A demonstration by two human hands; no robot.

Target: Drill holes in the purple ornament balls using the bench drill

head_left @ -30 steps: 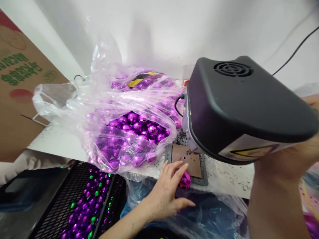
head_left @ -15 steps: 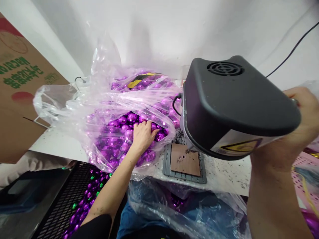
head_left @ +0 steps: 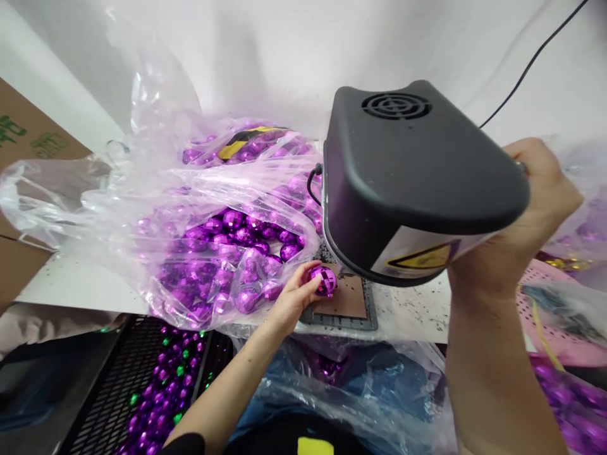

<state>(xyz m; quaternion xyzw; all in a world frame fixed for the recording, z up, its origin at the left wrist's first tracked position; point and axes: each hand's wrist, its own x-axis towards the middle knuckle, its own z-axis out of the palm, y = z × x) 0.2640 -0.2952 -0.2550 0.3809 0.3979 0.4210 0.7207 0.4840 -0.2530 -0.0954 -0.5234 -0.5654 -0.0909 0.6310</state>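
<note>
My left hand pinches a purple faceted ball between thumb and fingers. It holds the ball over a brown square board lying on a grey slotted base plate. Directly above and to the right looms a black machine housing with a round vent and a yellow warning label. Behind its right side, my right hand is closed around a handle, of which only a small metal end shows. Left of the plate, a clear plastic bag lies open, full of purple faceted balls.
Below the table's left edge, a black mesh crate holds purple and green beads. A cardboard box stands far left, a pink perforated basket at right. Clear plastic covers my lap. Dark specks litter the white tabletop.
My left hand has come out of the bag and moved right to the board, with a purple ball in its fingers. My right hand stays at the machine. The whole view has shifted.
</note>
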